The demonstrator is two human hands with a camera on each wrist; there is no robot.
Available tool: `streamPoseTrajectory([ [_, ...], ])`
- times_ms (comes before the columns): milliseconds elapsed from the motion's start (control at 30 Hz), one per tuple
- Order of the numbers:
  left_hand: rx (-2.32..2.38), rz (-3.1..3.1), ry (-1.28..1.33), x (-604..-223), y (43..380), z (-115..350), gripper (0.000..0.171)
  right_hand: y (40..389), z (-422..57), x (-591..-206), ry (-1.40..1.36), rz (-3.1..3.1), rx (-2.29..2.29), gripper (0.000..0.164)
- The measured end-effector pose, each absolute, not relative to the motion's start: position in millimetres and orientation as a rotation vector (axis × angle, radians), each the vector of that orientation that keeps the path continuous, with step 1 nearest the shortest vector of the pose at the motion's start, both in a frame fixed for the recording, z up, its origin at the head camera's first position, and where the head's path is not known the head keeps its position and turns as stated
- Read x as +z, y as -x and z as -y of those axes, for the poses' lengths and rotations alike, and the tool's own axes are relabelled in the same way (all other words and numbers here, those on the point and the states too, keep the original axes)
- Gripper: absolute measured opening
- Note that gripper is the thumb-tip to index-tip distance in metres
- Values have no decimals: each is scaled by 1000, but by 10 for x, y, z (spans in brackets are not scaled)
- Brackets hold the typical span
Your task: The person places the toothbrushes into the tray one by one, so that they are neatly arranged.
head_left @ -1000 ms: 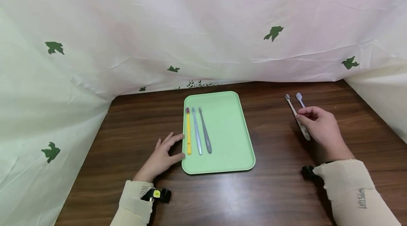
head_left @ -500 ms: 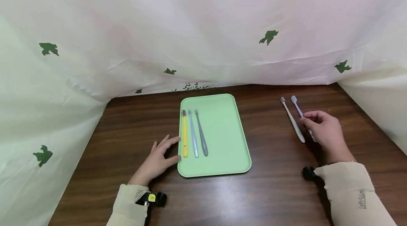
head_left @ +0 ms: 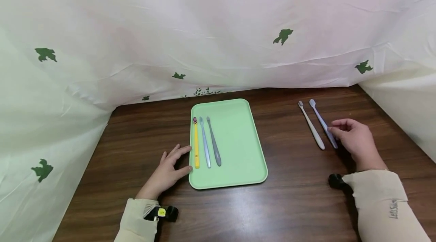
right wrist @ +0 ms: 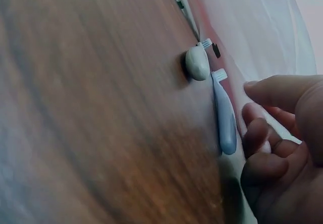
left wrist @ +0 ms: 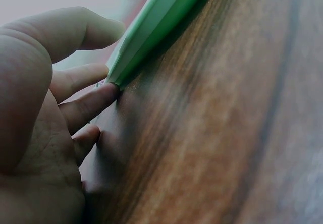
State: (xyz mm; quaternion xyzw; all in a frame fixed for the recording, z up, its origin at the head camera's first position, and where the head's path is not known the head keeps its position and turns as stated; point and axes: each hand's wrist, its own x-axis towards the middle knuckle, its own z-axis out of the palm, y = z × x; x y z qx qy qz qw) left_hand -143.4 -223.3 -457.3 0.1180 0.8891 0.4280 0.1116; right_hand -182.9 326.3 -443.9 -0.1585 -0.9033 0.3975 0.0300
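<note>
My left hand (head_left: 167, 172) touches the left rim of a light green tray (head_left: 238, 151), its fingers spread and fairly straight. In the left wrist view the thumb lies by the rim and the fingertips meet the tray's edge. On the tray lie a yellow toothbrush (head_left: 196, 143), a light blue toothbrush (head_left: 206, 143) and a grey toothbrush (head_left: 214, 142). My right hand (head_left: 357, 139) hovers beside a lavender toothbrush (head_left: 323, 124) on the table. In the right wrist view its thumb and fingers are apart from that brush (right wrist: 226, 120). Left of it lies a white toothbrush (head_left: 312, 125).
The dark wood table (head_left: 235, 211) carries the tray and the two loose brushes. A white cloth (head_left: 218, 26) with green leaf shapes hangs behind and along both sides.
My right hand has moved right, from over the white toothbrush to beside the lavender one, baring its handle. My left hand stays at the tray. The head view has shifted slightly.
</note>
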Motion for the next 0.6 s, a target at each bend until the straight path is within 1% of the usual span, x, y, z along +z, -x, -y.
streamPoseTrajectory([
  [200,1256,-2618,-349,-4543,1446,2227,60,1840,-3270,-4452,416,2860,1103,38],
  [367,1260,-2623,-347,-4529,1451,2227,60,1853,-3293,-4462,344,2895,1008,40],
  [600,1265,-2609,-343,-4558,1425,2230,59,1845,-3296,-4493,336,2911,969,40],
])
